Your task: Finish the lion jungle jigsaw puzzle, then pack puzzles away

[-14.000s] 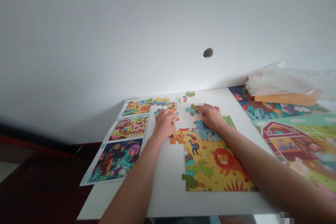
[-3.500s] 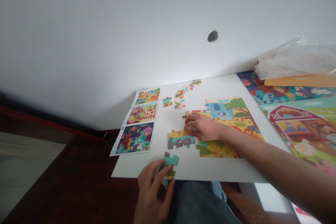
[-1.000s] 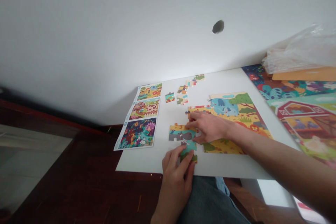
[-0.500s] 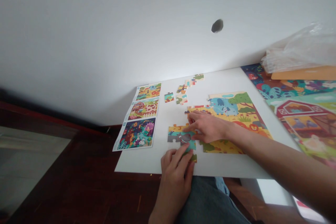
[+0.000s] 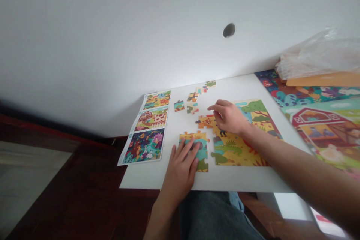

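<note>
While the left hand (image 5: 180, 168) lies flat on a puzzle section (image 5: 202, 153), hiding most of it, the right hand (image 5: 230, 118) sits well apart above the larger puzzle (image 5: 236, 150). Contact there cannot be made out.

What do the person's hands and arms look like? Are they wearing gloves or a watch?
The left hand and right hand are bare: no gloves, rings or watch show, and no sleeves cover the forearms. Below them are blue-grey jeans.
</note>
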